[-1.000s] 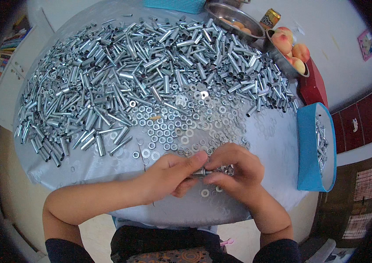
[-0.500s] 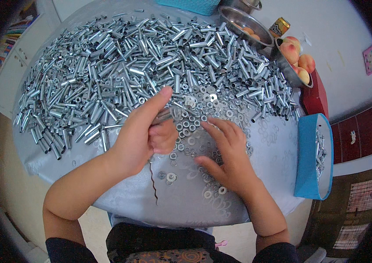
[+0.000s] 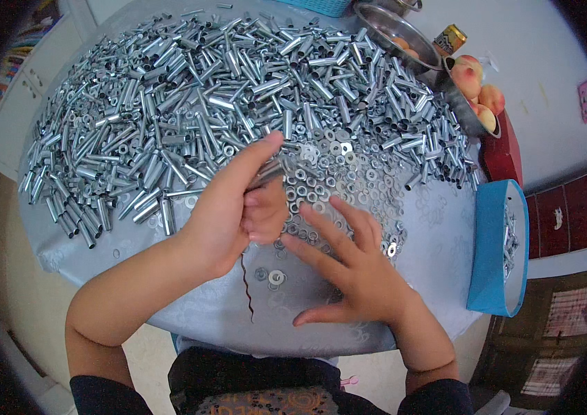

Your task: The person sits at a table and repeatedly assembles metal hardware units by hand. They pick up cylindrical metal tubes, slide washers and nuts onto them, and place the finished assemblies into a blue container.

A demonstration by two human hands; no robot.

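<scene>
My left hand [image 3: 221, 214] is closed around a silvery metal bolt-like piece [image 3: 271, 173]. The piece sticks out between thumb and fingers, its far end blurred. To its right, my right hand [image 3: 366, 280] is open with fingers spread, above small round washers and nuts [image 3: 373, 181], with nothing visibly in it. Two or three loose washers [image 3: 275, 277] lie in front, between the hands. A thin wavy brown strip [image 3: 247, 290] runs down from under my left hand on the silvery tablecloth. Beyond both hands spreads a large heap of metal sleeves and bolts [image 3: 197, 104].
The round table [image 3: 439, 277] has a shiny patterned cloth. A blue bin [image 3: 497, 249] with metal pieces stands at the right edge. Farther back are a bowl of peaches [image 3: 470, 114], a steel bowl with eggs [image 3: 404, 31], a can [image 3: 449, 39] and a light-blue basket [image 3: 321, 5].
My right hand has drawn back toward me and spread its fingers. My left hand still grips the metal piece, barely shifted. The whole view has moved slightly.
</scene>
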